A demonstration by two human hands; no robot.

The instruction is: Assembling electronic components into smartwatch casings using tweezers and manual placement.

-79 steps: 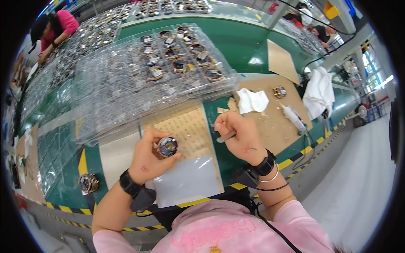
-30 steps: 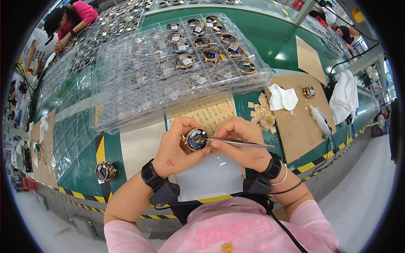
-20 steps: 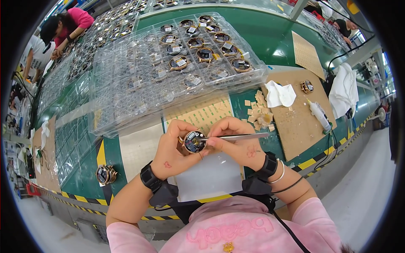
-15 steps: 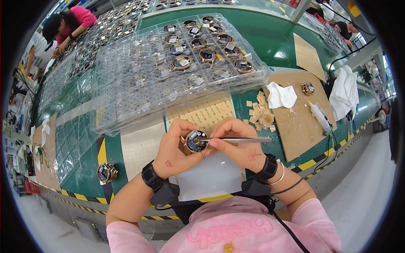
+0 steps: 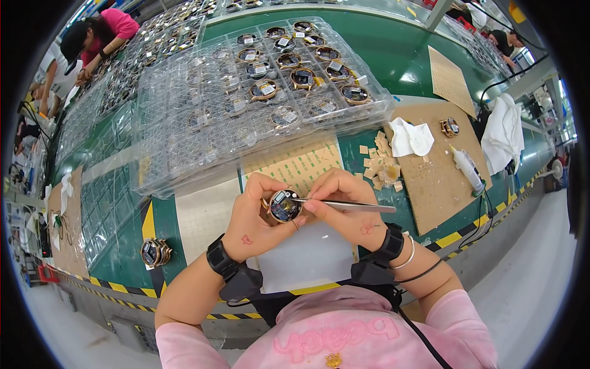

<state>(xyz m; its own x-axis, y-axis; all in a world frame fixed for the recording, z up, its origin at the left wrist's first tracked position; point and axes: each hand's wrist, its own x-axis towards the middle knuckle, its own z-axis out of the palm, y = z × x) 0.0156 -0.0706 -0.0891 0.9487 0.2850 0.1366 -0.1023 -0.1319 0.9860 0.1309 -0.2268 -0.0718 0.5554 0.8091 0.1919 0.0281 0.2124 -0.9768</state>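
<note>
Between the fingers of my left hand (image 5: 255,215) is a round gold-rimmed watch case (image 5: 285,208), its open side with dark circuitry facing up. My right hand (image 5: 344,206) is closed on steel tweezers (image 5: 362,206), whose thin tips reach over the inside of the case near its upper part. Whether the tips touch a part there is too small to tell. Below both hands lies a white sheet (image 5: 307,261), and just beyond them a yellowish sheet of adhesive pieces (image 5: 295,166).
A clear compartment tray (image 5: 203,132) with several watch cases stands ahead. Stacked cases (image 5: 156,252) sit at left. At right, a brown board (image 5: 436,190) bears a white cloth (image 5: 410,138), a white glue-gun-like tool (image 5: 468,170) and more cases (image 5: 450,127). Paper scraps (image 5: 382,166) lie beside it.
The tweezers' tips have shifted slightly up over the case, and their rear end has dipped a little. The case is tilted slightly differently in my left hand.
</note>
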